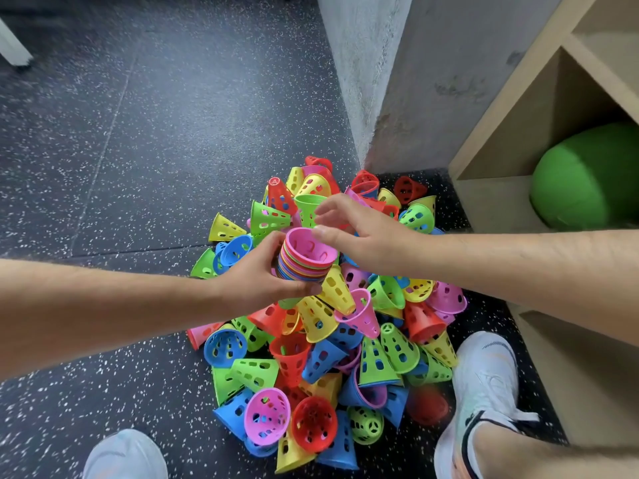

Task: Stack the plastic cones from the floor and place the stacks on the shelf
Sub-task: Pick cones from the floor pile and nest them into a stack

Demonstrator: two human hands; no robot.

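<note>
Pink-topped cone stack [307,257] lower end was hidden by L hand [262,274], fingers gripped it; R hand [363,233] fingers loose at rim.

Left hand [260,275] curled, right hand [363,234] spread

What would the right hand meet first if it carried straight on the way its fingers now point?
Probably the upturned green cone just ahead of the right hand, above the held stack in the picture; depth is unclear.
</note>
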